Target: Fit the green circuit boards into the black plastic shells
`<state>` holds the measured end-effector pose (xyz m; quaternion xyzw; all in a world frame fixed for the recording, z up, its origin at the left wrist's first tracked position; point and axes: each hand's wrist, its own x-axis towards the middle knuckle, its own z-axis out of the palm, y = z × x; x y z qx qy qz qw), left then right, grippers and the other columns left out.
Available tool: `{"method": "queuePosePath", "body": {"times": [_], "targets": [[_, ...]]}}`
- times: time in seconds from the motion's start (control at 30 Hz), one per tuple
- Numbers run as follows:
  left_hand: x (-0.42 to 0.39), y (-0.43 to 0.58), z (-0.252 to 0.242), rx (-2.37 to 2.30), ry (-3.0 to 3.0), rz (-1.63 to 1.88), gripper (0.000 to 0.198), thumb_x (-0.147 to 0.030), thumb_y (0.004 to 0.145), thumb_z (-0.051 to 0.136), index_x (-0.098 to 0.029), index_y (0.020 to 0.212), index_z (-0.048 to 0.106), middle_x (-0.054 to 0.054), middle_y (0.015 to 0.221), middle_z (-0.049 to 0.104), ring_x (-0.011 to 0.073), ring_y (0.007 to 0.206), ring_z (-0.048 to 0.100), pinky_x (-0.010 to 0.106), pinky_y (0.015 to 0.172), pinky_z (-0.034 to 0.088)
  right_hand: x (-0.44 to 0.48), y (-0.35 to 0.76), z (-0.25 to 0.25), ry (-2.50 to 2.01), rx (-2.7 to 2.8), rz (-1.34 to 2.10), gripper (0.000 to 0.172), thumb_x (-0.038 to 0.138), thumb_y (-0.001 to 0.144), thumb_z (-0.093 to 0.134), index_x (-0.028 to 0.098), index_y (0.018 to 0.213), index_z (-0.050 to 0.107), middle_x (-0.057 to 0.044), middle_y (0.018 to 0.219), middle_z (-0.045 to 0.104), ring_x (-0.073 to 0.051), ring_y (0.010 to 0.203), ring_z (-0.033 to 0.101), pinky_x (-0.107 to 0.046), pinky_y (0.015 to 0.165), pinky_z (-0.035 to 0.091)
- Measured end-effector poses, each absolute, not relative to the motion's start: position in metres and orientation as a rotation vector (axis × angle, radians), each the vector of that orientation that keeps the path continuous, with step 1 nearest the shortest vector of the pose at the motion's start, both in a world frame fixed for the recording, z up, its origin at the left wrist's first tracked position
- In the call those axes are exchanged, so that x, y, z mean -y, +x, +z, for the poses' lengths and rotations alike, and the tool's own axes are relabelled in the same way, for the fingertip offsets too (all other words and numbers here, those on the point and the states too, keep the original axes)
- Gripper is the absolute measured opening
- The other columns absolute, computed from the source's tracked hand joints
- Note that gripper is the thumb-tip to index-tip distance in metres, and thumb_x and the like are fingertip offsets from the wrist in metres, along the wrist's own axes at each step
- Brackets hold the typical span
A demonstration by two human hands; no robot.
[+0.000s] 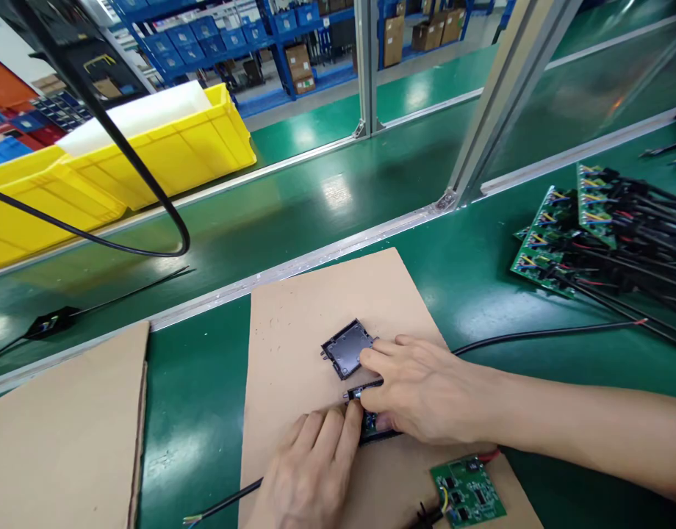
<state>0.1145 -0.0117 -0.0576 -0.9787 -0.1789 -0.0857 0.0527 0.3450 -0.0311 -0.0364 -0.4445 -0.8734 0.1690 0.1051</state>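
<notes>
A small black plastic case (369, 436) with a circuit board inside lies on a cardboard sheet (294, 330). My left hand (316, 463) holds its near left side, index fingertip at the corner, other fingers bent. My right hand (426, 389) grips the case from the right, thumb and fingers over its top; it hides much of the case. Just beyond lies a black plastic cover (349, 349), inner side up, near my right index fingertip. A black cable (228, 501) with bare coloured wire ends sticks out beside my left hand. Another black cable (514, 337) runs right from behind my right hand.
A green circuit board (470, 491) with wires lies at the cardboard's near right edge. Wired boards (552, 235) are piled at the right. Another cardboard sheet (62, 433) lies left. Beyond a metal rail (316, 258) are yellow bins (189, 139) and a hanging black cable (117, 136).
</notes>
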Motion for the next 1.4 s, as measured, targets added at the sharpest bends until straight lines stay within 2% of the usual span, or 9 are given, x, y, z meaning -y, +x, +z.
{"method": "queuePosePath", "body": {"times": [0.27,0.4,0.57,0.7,0.8,0.93,1.07,1.17,1.4], "targets": [[0.001,0.111,-0.054,0.86,-3.314,-0.565,0.034,-0.009,0.092,0.045,-0.013,0.125,0.051,0.006,0.09,0.065,0.0153,0.075,0.061,0.026,0.067,0.054,0.035,0.344,-0.044,-1.4,2.371,0.664,0.009,0.033,0.084,0.068,0.024,0.084,0.068,-0.002,0.087,0.048,-0.019,0.086,0.046,-0.033,0.074,0.036],[-0.004,0.11,-0.048,1.026,-3.394,-0.602,0.018,-0.014,0.092,0.049,-0.018,0.108,0.057,0.004,0.088,0.065,0.0155,0.076,0.062,0.027,0.067,0.054,0.033,0.343,-0.043,-1.4,2.284,0.706,0.006,0.027,0.083,0.068,0.021,0.083,0.068,-0.003,0.089,0.051,-0.019,0.09,0.046,-0.032,0.077,0.038],[-0.003,0.11,-0.052,0.922,-3.386,-0.687,0.016,-0.011,0.092,0.053,-0.019,0.101,0.062,0.003,0.087,0.065,0.0147,0.077,0.06,0.026,0.069,0.053,0.039,0.325,-0.038,-1.424,2.358,0.508,0.016,0.018,0.087,0.058,0.017,0.074,0.066,-0.005,0.082,0.052,-0.021,0.084,0.044,-0.035,0.072,0.037],[-0.003,0.106,-0.056,0.816,-3.336,-0.701,0.022,-0.006,0.092,0.049,-0.016,0.106,0.062,0.004,0.09,0.066,0.0149,0.078,0.058,0.026,0.071,0.051,0.052,0.305,-0.038,-1.402,2.574,0.275,0.016,0.014,0.086,0.055,0.012,0.083,0.07,-0.011,0.08,0.055,-0.024,0.081,0.043,-0.039,0.067,0.036],[-0.011,0.105,-0.056,0.544,-3.303,-0.615,0.03,-0.002,0.093,0.039,-0.011,0.111,0.06,0.008,0.095,0.067,0.0171,0.078,0.056,0.029,0.071,0.049,0.055,0.293,-0.04,-1.341,2.76,0.377,0.013,0.02,0.081,0.062,0.017,0.074,0.072,-0.014,0.083,0.057,-0.028,0.084,0.043,-0.042,0.066,0.036],[-0.024,0.107,-0.059,0.318,-3.333,-0.607,0.03,-0.004,0.095,0.033,-0.013,0.097,0.062,0.007,0.085,0.066,0.0188,0.075,0.054,0.032,0.069,0.047,0.047,0.291,-0.037,-1.245,2.831,0.474,0.011,0.028,0.073,0.071,0.019,0.067,0.072,-0.015,0.088,0.058,-0.029,0.09,0.044,-0.043,0.072,0.037],[-0.026,0.108,-0.063,0.467,-3.343,-0.677,0.028,-0.001,0.093,0.039,-0.017,0.1,0.061,0.004,0.083,0.064,0.0171,0.076,0.055,0.03,0.068,0.046,0.042,0.309,-0.026,-1.338,2.712,0.414,0.023,0.035,0.084,0.066,0.014,0.078,0.071,-0.012,0.093,0.058,-0.028,0.094,0.046,-0.043,0.079,0.037],[-0.02,0.104,-0.057,0.596,-3.367,-0.579,0.023,-0.004,0.093,0.043,-0.018,0.1,0.06,0.004,0.086,0.064,0.0175,0.078,0.055,0.031,0.069,0.047,0.052,0.333,-0.019,-1.413,2.505,0.453,0.03,0.039,0.088,0.063,0.015,0.105,0.067,-0.011,0.106,0.055,-0.028,0.104,0.043,-0.043,0.086,0.036],[0.009,0.119,-0.025,0.42,-3.46,-0.477,0.03,-0.008,0.087,0.049,-0.013,0.117,0.056,0.01,0.111,0.061,0.0229,0.099,0.055,0.039,0.087,0.049,0.076,0.36,-0.021,-1.588,2.259,0.59,0.043,0.031,0.075,0.076,0.018,0.112,0.06,-0.009,0.111,0.051,-0.027,0.105,0.041,-0.041,0.091,0.035]]}}
